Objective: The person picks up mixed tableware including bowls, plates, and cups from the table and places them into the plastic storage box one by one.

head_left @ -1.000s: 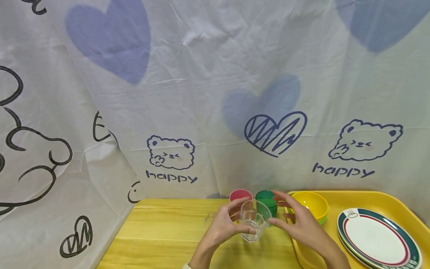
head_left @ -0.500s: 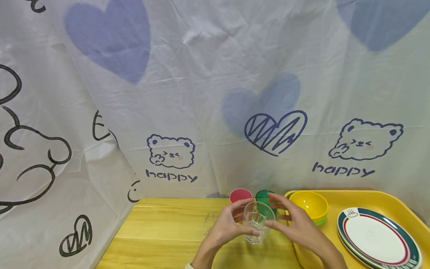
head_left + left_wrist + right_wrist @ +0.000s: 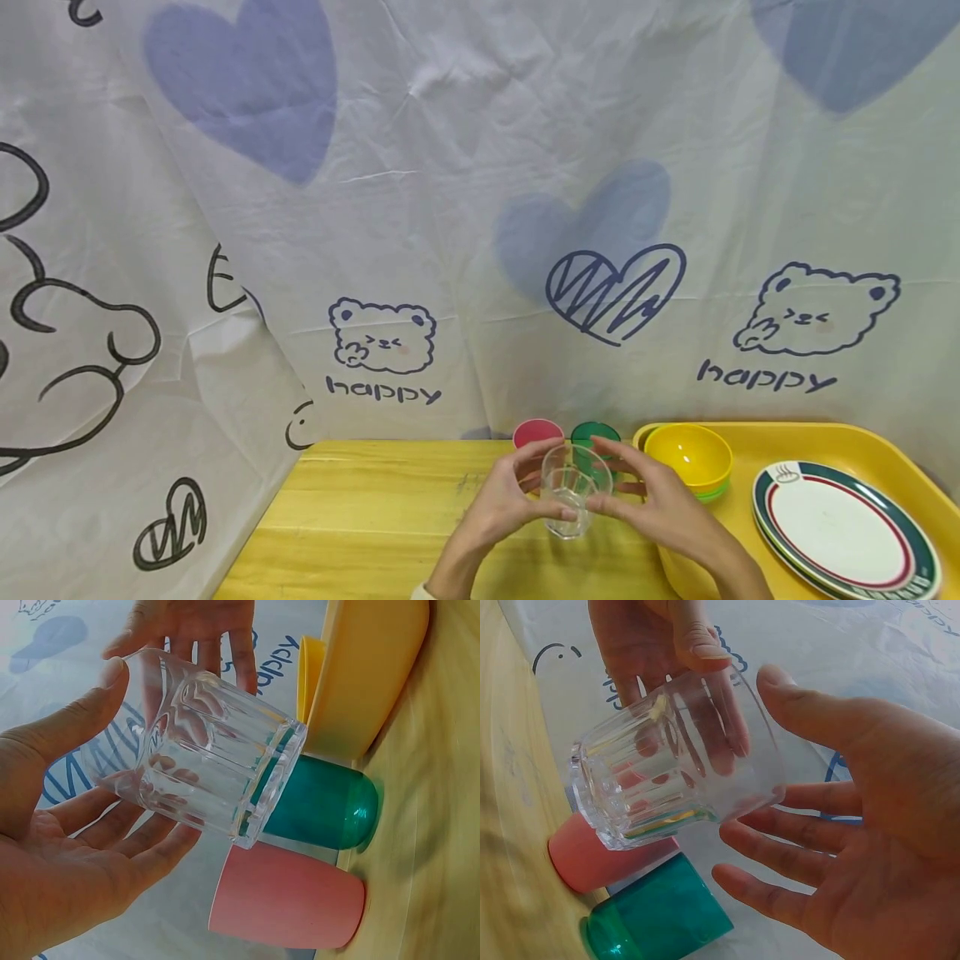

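Observation:
A clear faceted drinking glass (image 3: pixel 570 482) is held above the wooden table, its mouth tipped back toward the person. The left hand (image 3: pixel 501 500) grips it from the left, thumb at the near side near the rim and fingers along the far side. On the other side is the right hand (image 3: pixel 667 504), fingers spread loosely around the glass; in the right wrist view its thumb (image 3: pixel 810 705) stands a little off the rim and its fingertips come close to the glass. Behind the glass, a pink cup (image 3: pixel 289 896) and a green translucent cup (image 3: pixel 322 802) stand upright on the table.
At the right lies a yellow tray (image 3: pixel 795 435). It holds a yellow bowl (image 3: pixel 688 457) stacked on a green bowl (image 3: pixel 714 493), and stacked white plates (image 3: pixel 840 525) with dark green and red rims. A printed white cloth (image 3: pixel 450 208) hangs behind the table (image 3: pixel 360 508).
The glass has shifted slightly to the right with the left hand. The right hand has moved a little left, its fingers closer to the glass.

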A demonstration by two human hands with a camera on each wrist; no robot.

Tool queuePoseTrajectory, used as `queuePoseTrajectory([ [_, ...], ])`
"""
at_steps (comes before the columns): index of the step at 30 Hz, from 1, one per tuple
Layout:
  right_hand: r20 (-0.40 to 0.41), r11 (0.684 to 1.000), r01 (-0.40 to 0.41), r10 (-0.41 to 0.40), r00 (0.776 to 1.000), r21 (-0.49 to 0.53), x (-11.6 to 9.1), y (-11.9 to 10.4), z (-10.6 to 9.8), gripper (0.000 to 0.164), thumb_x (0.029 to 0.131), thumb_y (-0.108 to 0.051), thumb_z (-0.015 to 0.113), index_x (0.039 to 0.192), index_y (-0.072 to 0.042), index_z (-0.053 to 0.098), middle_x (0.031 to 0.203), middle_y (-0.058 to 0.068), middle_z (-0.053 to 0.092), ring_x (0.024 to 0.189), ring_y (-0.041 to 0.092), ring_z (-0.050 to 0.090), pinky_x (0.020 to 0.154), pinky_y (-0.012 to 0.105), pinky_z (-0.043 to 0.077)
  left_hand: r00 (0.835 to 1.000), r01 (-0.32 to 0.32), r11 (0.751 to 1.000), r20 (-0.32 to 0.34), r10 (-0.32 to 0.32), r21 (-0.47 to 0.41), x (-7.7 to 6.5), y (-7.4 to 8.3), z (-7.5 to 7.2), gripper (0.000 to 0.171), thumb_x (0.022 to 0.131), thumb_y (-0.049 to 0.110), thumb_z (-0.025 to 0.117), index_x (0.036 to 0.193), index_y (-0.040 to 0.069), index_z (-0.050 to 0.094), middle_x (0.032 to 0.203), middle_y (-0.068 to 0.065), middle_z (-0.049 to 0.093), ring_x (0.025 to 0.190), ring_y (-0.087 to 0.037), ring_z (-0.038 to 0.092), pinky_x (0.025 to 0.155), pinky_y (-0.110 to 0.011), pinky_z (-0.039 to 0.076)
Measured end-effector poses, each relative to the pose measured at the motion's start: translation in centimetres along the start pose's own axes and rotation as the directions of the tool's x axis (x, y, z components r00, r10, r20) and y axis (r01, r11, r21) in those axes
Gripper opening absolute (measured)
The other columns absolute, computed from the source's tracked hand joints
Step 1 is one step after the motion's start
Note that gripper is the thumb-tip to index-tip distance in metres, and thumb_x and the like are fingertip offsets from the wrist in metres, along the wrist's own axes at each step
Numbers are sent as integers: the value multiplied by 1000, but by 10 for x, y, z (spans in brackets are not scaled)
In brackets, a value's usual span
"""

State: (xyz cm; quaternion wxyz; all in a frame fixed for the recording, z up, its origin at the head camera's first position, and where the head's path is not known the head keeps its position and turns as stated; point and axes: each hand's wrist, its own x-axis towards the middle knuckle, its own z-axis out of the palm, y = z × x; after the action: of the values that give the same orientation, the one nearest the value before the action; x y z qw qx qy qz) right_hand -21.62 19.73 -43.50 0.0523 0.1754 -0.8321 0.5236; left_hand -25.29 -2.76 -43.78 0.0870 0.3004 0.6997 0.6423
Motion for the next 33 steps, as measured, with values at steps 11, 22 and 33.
queuePoseTrajectory([
  [11,55,1000,2,-1,998,-4,3,1,2,84,68,-38,83,140,-19,44,137,9,49,120,35,50,88,34,52,1000,6,999,7,-6,-31,1,4,0,75,68,1,83,134,18,52,133,-8,55,123,-30,50,100,-35,43],
  [22,-22,1000,-8,8,1000,-15,-3,-8,-7,79,65,-36,86,133,-21,49,129,5,54,115,26,54,84,28,53,997,-41,995,58,47,-88,4,7,4,70,76,5,77,138,13,46,139,-16,48,128,-32,44,104,-37,39],
  [33,-93,981,-69,53,994,-179,-18,-24,-31,80,66,-39,85,133,-22,46,128,4,55,114,27,54,83,34,54,975,-145,987,-162,155,71,9,-3,-11,50,85,6,69,130,-3,50,131,-22,50,123,-38,46,106,-52,33],
])
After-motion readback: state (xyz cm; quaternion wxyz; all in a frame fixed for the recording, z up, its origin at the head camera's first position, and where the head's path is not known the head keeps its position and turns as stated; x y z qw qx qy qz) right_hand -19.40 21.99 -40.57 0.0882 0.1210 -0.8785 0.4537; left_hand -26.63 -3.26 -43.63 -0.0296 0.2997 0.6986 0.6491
